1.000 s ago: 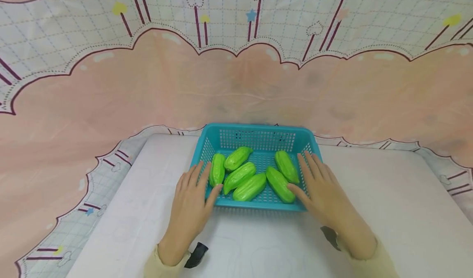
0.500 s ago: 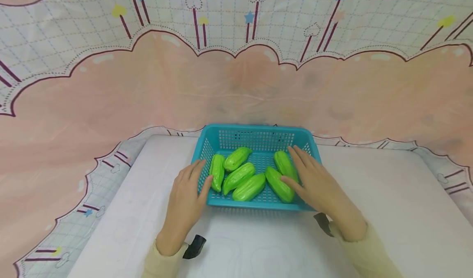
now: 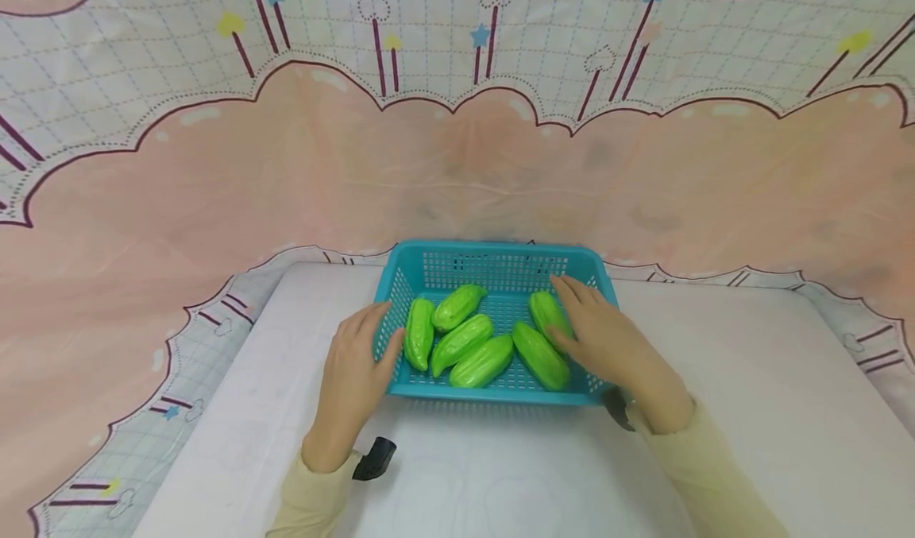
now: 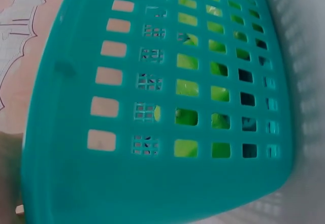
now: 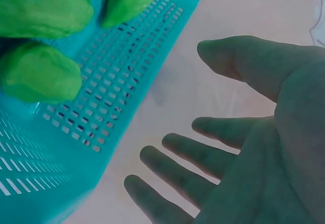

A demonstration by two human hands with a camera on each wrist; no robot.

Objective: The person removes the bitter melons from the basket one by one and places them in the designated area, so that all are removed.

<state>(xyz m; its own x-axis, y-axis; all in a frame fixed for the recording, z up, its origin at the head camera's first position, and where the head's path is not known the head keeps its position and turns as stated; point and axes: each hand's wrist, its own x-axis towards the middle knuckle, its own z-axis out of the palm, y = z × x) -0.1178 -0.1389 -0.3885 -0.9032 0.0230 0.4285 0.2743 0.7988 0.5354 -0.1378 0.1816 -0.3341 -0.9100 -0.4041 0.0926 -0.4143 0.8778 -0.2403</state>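
Green vegetables [image 3: 461, 345], six in number, lie inside a blue-green basket [image 3: 493, 396] on a white table [image 3: 750, 363]. Nearest to the view are two pale yellow sleeves [image 3: 310, 497], with a black piece [image 3: 375, 458] showing by each wrist. Beyond them, the left hand [image 3: 352, 363] is at the basket's left side, its fingers nearly straight, holding nothing; whether it touches the rim, I cannot tell. The right hand [image 3: 608, 335] overlaps the basket's right part, fingers straight and spread, also with nothing in its hold; the right wrist view shows it apart from the vegetables. Four vegetables are grouped to the left, two side by side to the right. Farthest is a pinkish patterned cloth [image 3: 457, 164].
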